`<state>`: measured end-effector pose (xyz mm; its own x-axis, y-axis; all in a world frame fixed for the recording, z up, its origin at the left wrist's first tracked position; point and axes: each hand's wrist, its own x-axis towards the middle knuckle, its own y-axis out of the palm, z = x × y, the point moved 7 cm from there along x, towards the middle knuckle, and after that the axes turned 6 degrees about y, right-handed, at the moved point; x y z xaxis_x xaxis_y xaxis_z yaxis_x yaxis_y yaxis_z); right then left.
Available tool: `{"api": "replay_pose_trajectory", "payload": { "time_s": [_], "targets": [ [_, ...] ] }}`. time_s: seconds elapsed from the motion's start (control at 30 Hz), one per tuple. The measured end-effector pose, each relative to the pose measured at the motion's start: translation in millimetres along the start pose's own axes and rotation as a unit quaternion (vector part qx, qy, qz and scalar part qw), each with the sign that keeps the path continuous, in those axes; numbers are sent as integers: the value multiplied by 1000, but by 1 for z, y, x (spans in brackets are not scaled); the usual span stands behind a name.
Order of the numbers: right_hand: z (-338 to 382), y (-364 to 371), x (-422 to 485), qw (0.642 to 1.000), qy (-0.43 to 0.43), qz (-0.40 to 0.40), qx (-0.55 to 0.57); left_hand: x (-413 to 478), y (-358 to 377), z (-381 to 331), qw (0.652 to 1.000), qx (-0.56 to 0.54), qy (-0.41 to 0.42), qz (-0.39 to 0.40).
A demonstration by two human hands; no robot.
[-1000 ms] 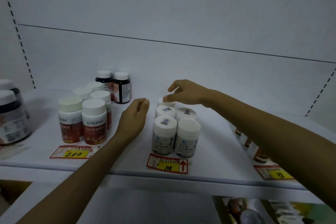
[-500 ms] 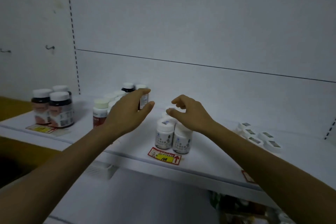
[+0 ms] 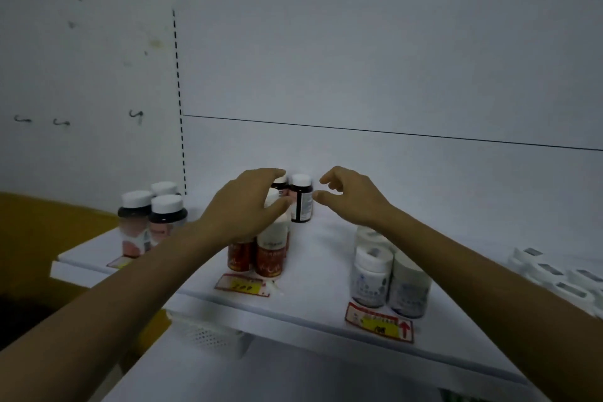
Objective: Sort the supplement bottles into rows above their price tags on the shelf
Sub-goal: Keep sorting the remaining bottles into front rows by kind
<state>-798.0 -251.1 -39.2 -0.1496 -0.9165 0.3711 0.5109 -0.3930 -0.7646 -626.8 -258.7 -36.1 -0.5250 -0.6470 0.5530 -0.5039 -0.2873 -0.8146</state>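
Note:
Two dark bottles with white caps stand at the back of the white shelf (image 3: 313,274). My left hand (image 3: 244,206) reaches over the red-labelled bottles (image 3: 269,259), and its fingers and thumb curl round the left dark bottle (image 3: 281,187). My right hand (image 3: 354,197) hovers just right of the right dark bottle (image 3: 301,199) with loosely curled fingers, holding nothing and apart from it. The red-labelled bottles stand behind a yellow price tag (image 3: 243,285). White bottles (image 3: 372,279) stand in rows behind the tag marked 108 (image 3: 380,323).
A group of larger dark bottles (image 3: 164,217) stands at the shelf's left end behind another tag (image 3: 118,263). Several white packs (image 3: 551,274) lie at the far right. The white back wall is close behind. A lower shelf lies below the front edge.
The view has swung left and upward. My left hand has reached back onto the left dark bottle. My right hand has left the white bottles and moved left toward the right dark bottle.

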Motion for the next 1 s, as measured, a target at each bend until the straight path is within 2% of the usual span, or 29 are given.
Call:
{"api": "replay_pose_trajectory", "payload": {
  "time_s": [0.2, 0.53, 0.7, 0.87, 1.0],
  "targets": [
    [6, 30, 78, 995, 58, 5, -78, 31, 15, 57, 997, -22, 31, 71],
    [-26, 93, 161, 962, 146, 58, -223, 53, 13, 91, 992, -80, 88, 40],
    [-37, 117, 177, 960, 157, 65, -221, 60, 21, 100, 991, -83, 99, 43],
    [-42, 117, 183, 978, 151, -10, -147, 69, 24, 100, 988, -98, 109, 43],
    [-40, 107, 178, 983, 149, -28, -101, 75, 28, 95, 987, -106, 112, 46]
  ]
}}
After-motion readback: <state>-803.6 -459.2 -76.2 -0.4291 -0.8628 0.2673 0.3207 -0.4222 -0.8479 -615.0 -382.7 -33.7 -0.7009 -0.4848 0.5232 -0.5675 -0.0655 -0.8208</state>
